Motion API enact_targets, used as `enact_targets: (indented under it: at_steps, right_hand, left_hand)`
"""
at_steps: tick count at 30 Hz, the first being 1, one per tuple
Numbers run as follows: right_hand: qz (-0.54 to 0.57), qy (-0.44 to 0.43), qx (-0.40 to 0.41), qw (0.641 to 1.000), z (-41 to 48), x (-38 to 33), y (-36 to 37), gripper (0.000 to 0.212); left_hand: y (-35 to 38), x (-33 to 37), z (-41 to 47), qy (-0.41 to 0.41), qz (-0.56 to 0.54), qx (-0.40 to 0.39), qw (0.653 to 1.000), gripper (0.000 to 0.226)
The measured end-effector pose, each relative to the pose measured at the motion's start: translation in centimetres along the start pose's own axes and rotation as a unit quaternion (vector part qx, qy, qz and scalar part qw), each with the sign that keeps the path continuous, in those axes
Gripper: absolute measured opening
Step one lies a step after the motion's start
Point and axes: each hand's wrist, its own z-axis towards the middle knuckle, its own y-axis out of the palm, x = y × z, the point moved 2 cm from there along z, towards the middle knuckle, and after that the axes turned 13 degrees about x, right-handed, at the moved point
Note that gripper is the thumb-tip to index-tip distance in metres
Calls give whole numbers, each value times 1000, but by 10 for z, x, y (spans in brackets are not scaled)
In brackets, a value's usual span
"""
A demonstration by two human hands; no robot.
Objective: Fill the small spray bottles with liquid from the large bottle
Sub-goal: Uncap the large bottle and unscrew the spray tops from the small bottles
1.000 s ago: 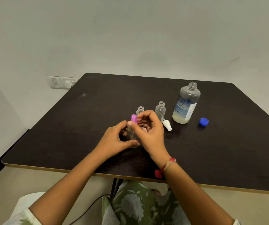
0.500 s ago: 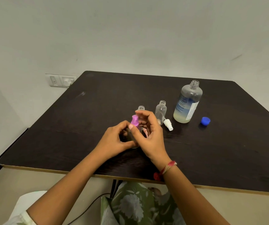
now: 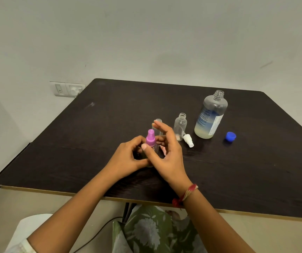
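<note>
A small clear spray bottle (image 3: pixel 153 148) with a pink spray cap (image 3: pixel 150 138) stands on the dark table (image 3: pixel 91 143) in front of me. My left hand (image 3: pixel 128 158) grips its body from the left. My right hand (image 3: pixel 167 152) is to its right with the thumb tip against the bottle just under the cap and the fingers spread loosely off it. Two small uncapped bottles stand behind, one (image 3: pixel 157 125) partly hidden by my right fingers and one (image 3: pixel 180 126) further right. The large uncapped bottle (image 3: pixel 210 117) holds pale liquid in its lower part.
A white spray cap (image 3: pixel 188 140) lies between the right small bottle and the large bottle. A blue cap (image 3: pixel 230 136) sits to the right of the large bottle. A wall socket (image 3: pixel 67 88) is beyond the table's far left corner.
My right fingers, earlier curled round the pink cap, have lifted off and spread, so the cap is now uncovered. My left hand keeps its grip on the bottle.
</note>
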Motion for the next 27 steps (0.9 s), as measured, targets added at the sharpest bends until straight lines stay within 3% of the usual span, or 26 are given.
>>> enact_targets:
  at_steps: [7, 11, 14, 22, 27]
  right_hand:
    - [34, 39, 18, 999, 2, 1, -2, 46]
    - [12, 35, -21, 999, -1, 0, -1, 56]
    - [-8, 15, 2, 1000, 0, 1, 0, 61]
    - [22, 41, 12, 999, 1, 3, -2, 40]
    - [0, 40, -24, 999, -1, 1, -2, 53]
  left_hand:
    - [0, -1, 1, 6, 15, 1, 1000, 41]
    - [0, 1, 1, 1, 1, -2, 1000, 44]
    - [-1, 0, 0, 2, -2, 1, 1000, 42]
    - [1, -1, 1, 1, 4, -4, 1000, 42]
    - [0, -2, 1, -3, -1, -2, 1000, 40]
